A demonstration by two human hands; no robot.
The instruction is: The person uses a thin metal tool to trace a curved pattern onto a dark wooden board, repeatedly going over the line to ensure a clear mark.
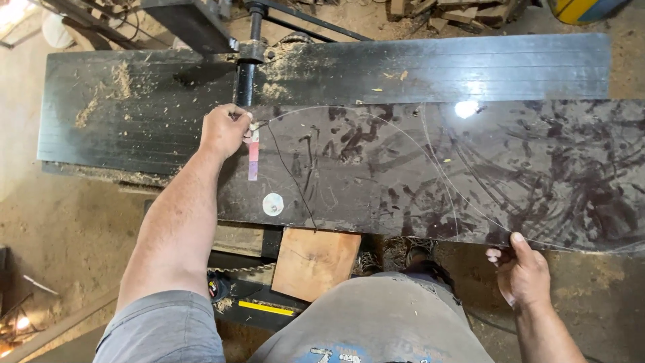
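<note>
Head cam: left hand [225, 129] shut on pencil [253, 149] atop dark sheet [430, 175], right hand [523, 270] pinches sheet's near edge w/ thumb on top.

A glossy dark sheet [430, 175], smeared black and scored with pale curved lines, lay between the left hand [225, 130] and right hand [521, 272]; a red-to-purple strip [253, 156] hung just below the left hand's fingers.

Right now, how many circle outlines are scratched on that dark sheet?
2: one circle outline mid-sheet by the left hand, one arc running off right above the right hand.
</note>
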